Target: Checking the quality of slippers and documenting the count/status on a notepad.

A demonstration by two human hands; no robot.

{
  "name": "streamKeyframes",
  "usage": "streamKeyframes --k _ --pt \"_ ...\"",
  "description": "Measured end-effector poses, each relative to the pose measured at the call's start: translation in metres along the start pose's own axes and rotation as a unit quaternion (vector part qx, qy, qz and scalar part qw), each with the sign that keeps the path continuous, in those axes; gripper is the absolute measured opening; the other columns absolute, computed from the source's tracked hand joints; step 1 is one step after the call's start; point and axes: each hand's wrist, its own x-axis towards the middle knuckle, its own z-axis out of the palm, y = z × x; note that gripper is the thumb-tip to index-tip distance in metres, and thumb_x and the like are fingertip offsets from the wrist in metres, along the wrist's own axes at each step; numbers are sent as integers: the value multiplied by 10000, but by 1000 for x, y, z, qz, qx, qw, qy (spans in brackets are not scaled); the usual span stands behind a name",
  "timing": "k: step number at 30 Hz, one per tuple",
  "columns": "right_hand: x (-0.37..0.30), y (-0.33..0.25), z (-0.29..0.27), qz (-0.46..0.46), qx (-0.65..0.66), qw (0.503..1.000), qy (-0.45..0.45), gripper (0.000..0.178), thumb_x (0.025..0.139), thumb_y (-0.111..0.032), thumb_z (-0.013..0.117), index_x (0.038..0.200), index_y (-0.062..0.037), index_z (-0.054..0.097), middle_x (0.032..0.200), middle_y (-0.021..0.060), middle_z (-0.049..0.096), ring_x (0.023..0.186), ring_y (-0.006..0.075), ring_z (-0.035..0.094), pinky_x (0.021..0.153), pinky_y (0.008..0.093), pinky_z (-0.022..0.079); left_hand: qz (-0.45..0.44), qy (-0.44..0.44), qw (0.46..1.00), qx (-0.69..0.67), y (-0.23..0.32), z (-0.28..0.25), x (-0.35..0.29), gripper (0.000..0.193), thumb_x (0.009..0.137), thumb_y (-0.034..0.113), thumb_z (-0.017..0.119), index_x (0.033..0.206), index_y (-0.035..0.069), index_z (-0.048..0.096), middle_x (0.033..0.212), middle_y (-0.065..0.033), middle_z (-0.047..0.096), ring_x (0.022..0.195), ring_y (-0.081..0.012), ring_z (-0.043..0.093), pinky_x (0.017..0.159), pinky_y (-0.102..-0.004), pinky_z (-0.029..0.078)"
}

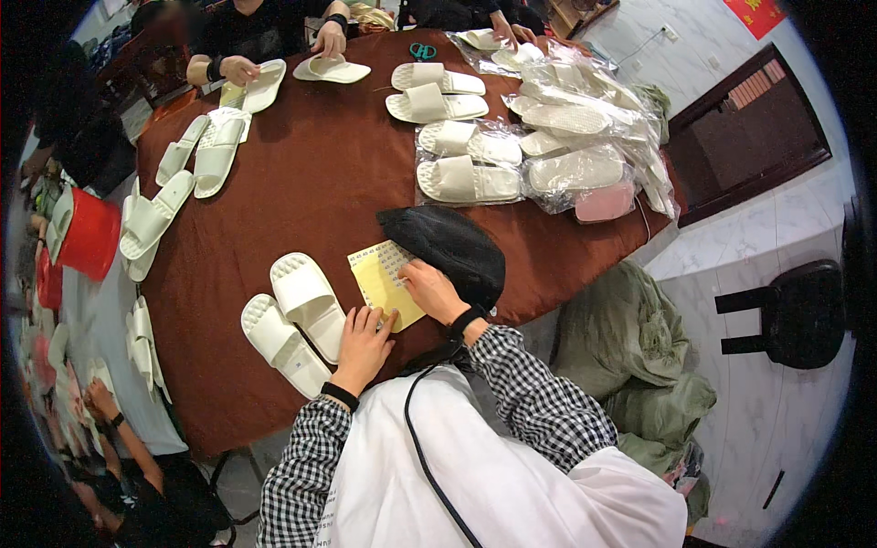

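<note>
1. Left hand (pixel 363 342) palm down, fingers (pixel 384 320) spread, black band at wrist.
2. Right hand (pixel 433 290) curled, fingers bent inward, black wristband.
3. Both forearms in checkered sleeves, angled forward from lower edge.

Brown-clothed table (pixel 311 183), white slippers (pixel 292 321), yellow sheet (pixel 382 279), black cap (pixel 448 245), bagged slippers (pixel 575 169)

The table (pixel 301 173) wears a matt brown cloth. The white slippers (pixel 294 321) look like smooth, matt foam or rubber. The yellow sheet (pixel 384 279) is thin paper. Glossy, crinkled clear plastic bags (pixel 585 137) wrap other slippers. The black hat (pixel 448 247) is soft fabric.
</note>
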Motion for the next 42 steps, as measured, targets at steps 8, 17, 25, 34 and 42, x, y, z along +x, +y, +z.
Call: streamKeyframes --k 8,17,25,34,42 --pt "6 0 10 -4 -76 996 -40 98 887 -84 540 918 -41 623 971 135 607 973 343 627 795 465 526 -23 12 1000 1 0 4 -1 587 806 264 722 1356 134 561 1272 -102 533 1270 -299 433 1133 -496 303" --pt "10 0 15 -40 -172 983 -45 76 876 -107 590 908 -46 621 977 103 607 930 306 651 739 442 561 -23 -6 1000 -18 -1 8 -3 626 815 255 721 1398 149 518 1297 -122 494 1297 -320 408 1154 -500 269" --pt "14 2 13 -101 -210 969 -80 88 832 -69 607 909 -30 588 956 120 593 932 306 651 705 418 579 -26 2 1000 -7 -1 11 -5 648 803 262 731 1405 155 513 1300 -119 495 1298 -316 407 1159 -499 266" --pt "8 6 8 -103 -172 978 -66 88 823 -56 609 909 -41 617 975 102 591 947 298 645 717 413 573 -30 12 999 -22 -1 9 -5 659 781 234 742 1395 154 516 1293 -108 479 1290 -307 402 1154 -500 277" --pt "10 1 14 -83 -218 971 -57 48 837 -87 619 864 -48 610 949 94 590 894 285 662 685 408 577 -33 14 999 -12 -1 11 -5 642 782 231 736 1384 157 526 1289 -101 484 1287 -298 409 1151 -497 282"
